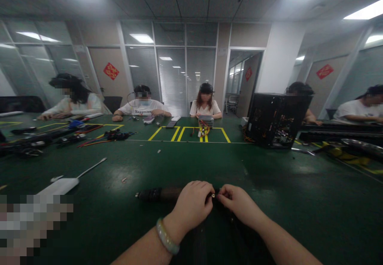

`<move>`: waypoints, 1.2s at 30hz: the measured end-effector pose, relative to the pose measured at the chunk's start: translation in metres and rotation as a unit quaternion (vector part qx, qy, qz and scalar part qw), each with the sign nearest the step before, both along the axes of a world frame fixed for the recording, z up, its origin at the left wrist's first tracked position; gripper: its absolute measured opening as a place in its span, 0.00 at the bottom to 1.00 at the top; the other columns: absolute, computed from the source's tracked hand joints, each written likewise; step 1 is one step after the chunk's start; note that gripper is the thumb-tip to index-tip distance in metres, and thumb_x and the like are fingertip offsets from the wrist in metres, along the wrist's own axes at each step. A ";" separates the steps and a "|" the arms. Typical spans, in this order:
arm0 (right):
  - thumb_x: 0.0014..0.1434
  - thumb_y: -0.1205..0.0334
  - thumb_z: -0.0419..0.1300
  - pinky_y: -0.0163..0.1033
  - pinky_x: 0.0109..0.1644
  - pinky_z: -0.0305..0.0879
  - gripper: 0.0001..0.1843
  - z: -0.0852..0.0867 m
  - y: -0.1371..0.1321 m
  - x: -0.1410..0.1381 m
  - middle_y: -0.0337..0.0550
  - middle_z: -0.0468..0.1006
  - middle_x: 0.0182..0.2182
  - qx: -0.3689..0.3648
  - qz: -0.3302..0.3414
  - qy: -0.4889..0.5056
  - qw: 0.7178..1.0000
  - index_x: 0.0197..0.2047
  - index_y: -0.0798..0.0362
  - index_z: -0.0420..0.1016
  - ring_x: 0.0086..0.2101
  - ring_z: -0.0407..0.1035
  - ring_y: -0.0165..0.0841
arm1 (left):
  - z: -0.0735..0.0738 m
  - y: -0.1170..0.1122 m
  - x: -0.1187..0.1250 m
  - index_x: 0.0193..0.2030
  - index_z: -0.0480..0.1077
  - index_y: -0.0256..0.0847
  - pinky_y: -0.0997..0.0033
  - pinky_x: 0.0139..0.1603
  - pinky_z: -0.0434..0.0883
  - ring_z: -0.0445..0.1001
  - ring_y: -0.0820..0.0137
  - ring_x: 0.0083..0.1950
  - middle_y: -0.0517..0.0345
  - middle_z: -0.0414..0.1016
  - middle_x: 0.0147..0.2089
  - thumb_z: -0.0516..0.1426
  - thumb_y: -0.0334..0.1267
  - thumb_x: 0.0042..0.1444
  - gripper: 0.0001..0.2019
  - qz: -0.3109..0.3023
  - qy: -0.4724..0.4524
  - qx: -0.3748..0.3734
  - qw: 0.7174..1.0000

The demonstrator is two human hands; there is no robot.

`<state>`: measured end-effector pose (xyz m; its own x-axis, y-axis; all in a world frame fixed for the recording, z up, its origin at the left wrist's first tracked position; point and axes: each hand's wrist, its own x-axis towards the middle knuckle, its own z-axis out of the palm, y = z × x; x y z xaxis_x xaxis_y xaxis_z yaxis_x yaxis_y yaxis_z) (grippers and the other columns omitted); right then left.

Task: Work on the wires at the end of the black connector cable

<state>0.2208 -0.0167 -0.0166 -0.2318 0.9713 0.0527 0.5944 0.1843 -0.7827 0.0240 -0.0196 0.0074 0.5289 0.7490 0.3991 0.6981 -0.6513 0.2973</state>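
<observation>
A dark cylindrical object [170, 194] with a brownish middle and a small metal tip at its left end lies across the green table in front of me. My left hand [194, 201] is closed over its right part, palm down. At the thumb side of that hand a small brass-coloured piece [213, 195] shows. My right hand [236, 201] is closed in a pinch just beside it, fingertips close to the left hand's. What the right fingers hold is hidden. Below the hands, dark long shapes are too dim to make out.
A black computer case [277, 119] stands at the right. Cables and black parts [110, 135] lie at the left, with a white adapter [60, 186] nearer. A power supply with coloured wires [206, 122] sits before a person opposite. Several other people sit around the table [185, 165].
</observation>
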 end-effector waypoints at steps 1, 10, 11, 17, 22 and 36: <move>0.59 0.58 0.58 0.30 0.28 0.56 0.08 0.000 0.000 0.000 0.37 0.74 0.26 0.000 -0.001 0.002 1.000 0.32 0.54 0.73 0.26 0.67 0.29 | -0.001 0.001 0.000 0.41 0.70 0.44 0.64 0.51 0.66 0.71 0.65 0.45 0.59 0.75 0.42 0.56 0.31 0.55 0.08 0.000 0.000 -0.002 1.000; 0.58 0.58 0.58 0.30 0.28 0.57 0.08 0.000 0.001 -0.001 0.37 0.74 0.25 -0.011 -0.004 0.010 1.000 0.32 0.54 0.73 0.26 0.67 0.29 | 0.000 0.002 -0.002 0.40 0.71 0.44 0.65 0.50 0.66 0.72 0.66 0.45 0.59 0.75 0.44 0.57 0.34 0.56 0.05 -0.012 -0.006 -0.008 1.000; 0.58 0.58 0.58 0.31 0.28 0.57 0.08 0.000 0.001 -0.001 0.37 0.74 0.25 -0.009 -0.002 0.011 1.000 0.32 0.54 0.73 0.26 0.67 0.29 | 0.000 0.002 -0.002 0.41 0.71 0.45 0.64 0.51 0.66 0.72 0.66 0.46 0.60 0.75 0.45 0.57 0.34 0.56 0.06 -0.015 -0.006 -0.007 1.000; 0.59 0.59 0.58 0.31 0.28 0.56 0.08 0.001 0.000 -0.001 0.37 0.74 0.25 -0.007 0.000 0.016 1.000 0.32 0.54 0.73 0.26 0.67 0.29 | -0.003 0.005 -0.001 0.43 0.72 0.46 0.65 0.51 0.66 0.72 0.66 0.47 0.60 0.75 0.46 0.57 0.35 0.58 0.07 -0.018 0.004 -0.001 1.000; 0.59 0.59 0.57 0.30 0.27 0.56 0.08 -0.002 0.002 0.000 0.37 0.74 0.25 -0.013 -0.005 0.009 1.000 0.33 0.54 0.72 0.25 0.66 0.28 | -0.001 0.004 0.000 0.42 0.71 0.45 0.67 0.46 0.67 0.72 0.66 0.44 0.59 0.75 0.41 0.57 0.36 0.59 0.05 0.003 0.018 -0.004 1.000; 0.59 0.60 0.58 0.30 0.27 0.56 0.07 0.005 -0.001 -0.001 0.36 0.74 0.25 -0.011 0.005 0.015 1.000 0.33 0.54 0.72 0.25 0.66 0.28 | 0.002 0.002 0.001 0.39 0.70 0.43 0.67 0.45 0.66 0.71 0.66 0.42 0.59 0.74 0.39 0.55 0.35 0.60 0.03 -0.003 0.030 0.000 1.000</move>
